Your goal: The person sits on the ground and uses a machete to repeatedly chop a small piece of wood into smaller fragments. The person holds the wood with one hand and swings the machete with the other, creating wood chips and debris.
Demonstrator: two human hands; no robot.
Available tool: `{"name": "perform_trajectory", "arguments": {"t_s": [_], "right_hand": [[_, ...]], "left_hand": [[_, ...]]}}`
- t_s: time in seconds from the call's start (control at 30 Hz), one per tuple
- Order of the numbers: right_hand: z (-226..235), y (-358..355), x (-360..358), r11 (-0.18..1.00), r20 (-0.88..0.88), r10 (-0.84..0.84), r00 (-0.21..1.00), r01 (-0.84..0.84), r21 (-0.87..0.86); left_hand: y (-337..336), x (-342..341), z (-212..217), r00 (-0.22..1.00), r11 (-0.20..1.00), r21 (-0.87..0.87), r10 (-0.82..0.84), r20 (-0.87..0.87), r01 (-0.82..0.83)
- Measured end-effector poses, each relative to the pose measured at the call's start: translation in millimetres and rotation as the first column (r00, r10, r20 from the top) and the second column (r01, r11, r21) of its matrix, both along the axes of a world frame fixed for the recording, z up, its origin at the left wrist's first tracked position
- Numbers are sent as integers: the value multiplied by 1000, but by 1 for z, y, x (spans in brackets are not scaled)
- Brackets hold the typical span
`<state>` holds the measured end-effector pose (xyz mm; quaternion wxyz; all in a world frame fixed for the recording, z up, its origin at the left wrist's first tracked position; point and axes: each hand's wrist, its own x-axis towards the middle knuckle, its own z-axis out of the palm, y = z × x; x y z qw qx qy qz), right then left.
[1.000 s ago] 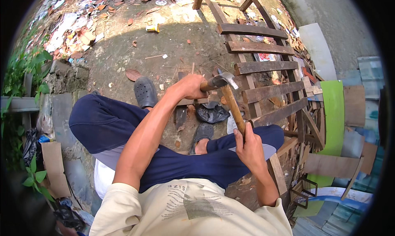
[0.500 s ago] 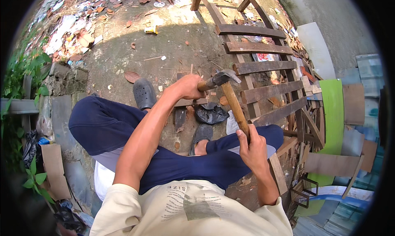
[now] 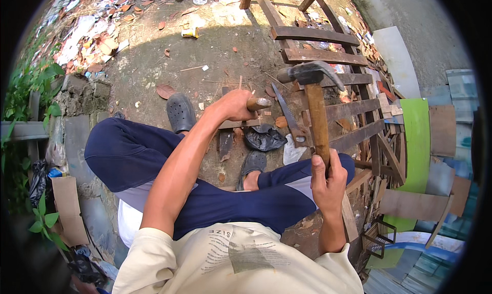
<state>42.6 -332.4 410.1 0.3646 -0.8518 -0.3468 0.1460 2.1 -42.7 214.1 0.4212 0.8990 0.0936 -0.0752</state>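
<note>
My left hand is closed around a thick wooden handle; its rounded butt sticks out to the right, and the fist hides its other end. Below that fist, crossed pieces of wood lie between my feet. In my right hand is a claw hammer, gripped low on its wooden shaft. The hammer's dark metal head is raised above and to the right of the wooden handle, apart from it. A handsaw lies on the ground just left of the hammer shaft.
A slatted wooden frame lies to the right, with stacked wood scraps and a green panel beyond it. A black plastic bag is by my right shoe. Concrete blocks and plants stand at left.
My right hand has lifted the hammer up and to the right, off the wooden handle's butt. The handsaw has come into sight. My left hand has stayed in about the same place.
</note>
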Motion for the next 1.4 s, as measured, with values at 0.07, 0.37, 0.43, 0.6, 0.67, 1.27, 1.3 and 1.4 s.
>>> {"name": "perform_trajectory", "arguments": {"t_s": [0.07, 0.37, 0.43, 0.6, 0.67, 1.27, 1.3, 1.4], "right_hand": [[6, -4, -5, 974, -47, -70, 996, 79, 214], [-9, 4, 2, 985, 113, 112, 987, -96, -143], [6, 8, 0, 998, 139, 65, 988, -60, -37], [-43, -2, -1, 989, 57, 35, 998, -42, 141], [-42, -1, 5, 965, 137, 163, 977, -129, -230], [-1, 3, 7, 999, 89, 45, 995, -47, 13], [-8, -2, 5, 995, 23, 6, 1000, -8, 98], [-35, -7, 10, 995, 41, 78, 996, -76, -57]], "left_hand": [[2, 3, 4, 1000, 1000, -5, 1, 4, -1], [6, 4, 10, 998, 996, -59, 64, 11, -63], [1, -3, 6, 999, 997, -52, 52, 2, -52], [-4, 9, 10, 999, 999, -22, 48, 22, -47], [-6, 2, 5, 998, 998, -27, 61, 18, -60], [1, 2, 16, 994, 993, -53, 108, -12, -109], [0, 2, 13, 995, 994, -50, 101, 13, -101], [-3, 5, 15, 996, 996, -35, 88, 34, -87]]}}
